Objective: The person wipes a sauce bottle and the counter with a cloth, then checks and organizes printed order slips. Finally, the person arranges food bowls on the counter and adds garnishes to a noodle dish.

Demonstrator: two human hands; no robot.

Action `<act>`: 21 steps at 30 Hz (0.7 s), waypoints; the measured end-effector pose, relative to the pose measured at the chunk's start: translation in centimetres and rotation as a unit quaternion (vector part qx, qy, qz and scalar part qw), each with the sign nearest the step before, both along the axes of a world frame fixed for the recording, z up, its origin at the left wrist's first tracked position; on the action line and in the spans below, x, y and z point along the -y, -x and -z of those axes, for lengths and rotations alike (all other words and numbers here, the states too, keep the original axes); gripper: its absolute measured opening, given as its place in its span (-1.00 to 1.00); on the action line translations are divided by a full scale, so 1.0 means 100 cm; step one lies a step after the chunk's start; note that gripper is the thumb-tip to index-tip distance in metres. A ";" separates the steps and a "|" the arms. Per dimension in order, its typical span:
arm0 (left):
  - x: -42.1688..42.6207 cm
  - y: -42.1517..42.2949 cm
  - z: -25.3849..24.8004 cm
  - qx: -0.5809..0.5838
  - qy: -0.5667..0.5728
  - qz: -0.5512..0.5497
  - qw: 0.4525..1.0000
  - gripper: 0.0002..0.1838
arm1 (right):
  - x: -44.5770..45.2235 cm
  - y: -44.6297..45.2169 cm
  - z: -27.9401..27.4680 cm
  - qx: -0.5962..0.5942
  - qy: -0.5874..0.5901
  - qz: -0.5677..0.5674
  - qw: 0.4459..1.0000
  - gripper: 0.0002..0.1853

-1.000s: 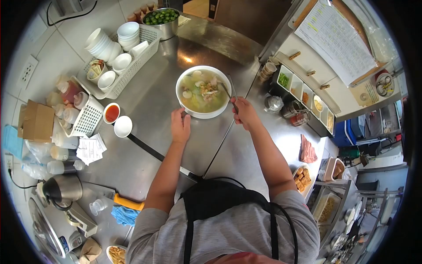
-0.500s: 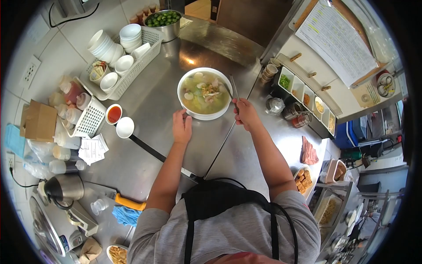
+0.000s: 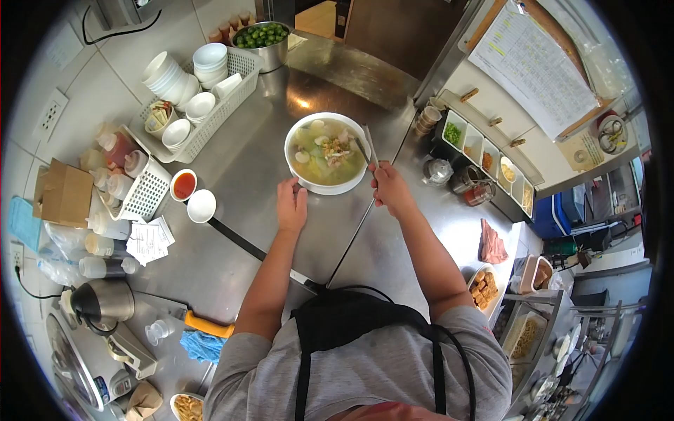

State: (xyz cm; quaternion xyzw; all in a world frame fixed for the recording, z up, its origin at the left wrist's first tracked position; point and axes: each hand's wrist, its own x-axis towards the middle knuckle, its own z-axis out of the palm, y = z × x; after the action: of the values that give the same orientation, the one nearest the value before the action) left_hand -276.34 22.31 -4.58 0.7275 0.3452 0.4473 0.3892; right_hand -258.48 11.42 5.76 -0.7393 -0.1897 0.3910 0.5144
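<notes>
While the left hand (image 3: 291, 205) rests with its fingers loosely curved and nothing in its grasp, its fingertips lie at the lower-left edge of a white soup bowl (image 3: 330, 189); whether they press on it I cannot tell. The right hand (image 3: 390, 188) is closed around metal tongs (image 3: 371, 146), whose two arms stand slightly apart at the bowl's right edge. One arm overlaps the rim; contact with the soup (image 3: 316, 165) is too fine to make out. The bowl sits just above the centre of the frame, broth high inside it, so a light touch looks wise: steady the bowl low on its outside, keep the tongs shallow and lift straight up, because a knock on the rim could slop broth.

Around it spreads a brushed-steel counter (image 3: 246, 168), crossed by a seam running down towards the black apron (image 3: 347, 323). At left of centre, a cup of red sauce (image 3: 184, 185) stands beside a second small white dish (image 3: 201, 206). Towards the upper left, a perforated plastic basket (image 3: 228, 112) carries stacked bowls, with a steel pot (image 3: 272, 59) of small green limes (image 3: 260, 35) beyond. On the right runs a row of topping bins (image 3: 487, 160); past them, at upper right, hangs a clipboard sheet (image 3: 533, 70), and farther back a blue cooler (image 3: 551, 221).
</notes>
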 end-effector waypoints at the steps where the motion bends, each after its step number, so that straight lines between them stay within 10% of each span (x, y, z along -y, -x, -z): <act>1: 0.000 0.000 0.000 0.001 -0.001 0.000 1.000 -0.72 | -0.001 0.001 0.000 -0.005 0.004 0.001 1.000 -0.73; 21: 0.001 0.001 0.000 0.005 0.005 0.006 1.000 -0.73 | -0.010 -0.003 0.000 -0.010 0.028 0.023 0.999 -0.70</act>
State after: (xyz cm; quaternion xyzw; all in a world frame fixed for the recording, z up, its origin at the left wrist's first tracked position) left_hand -276.40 22.24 -4.56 0.7251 0.3411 0.4472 0.3974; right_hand -258.16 12.44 5.79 -0.7539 -0.1569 0.3916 0.5036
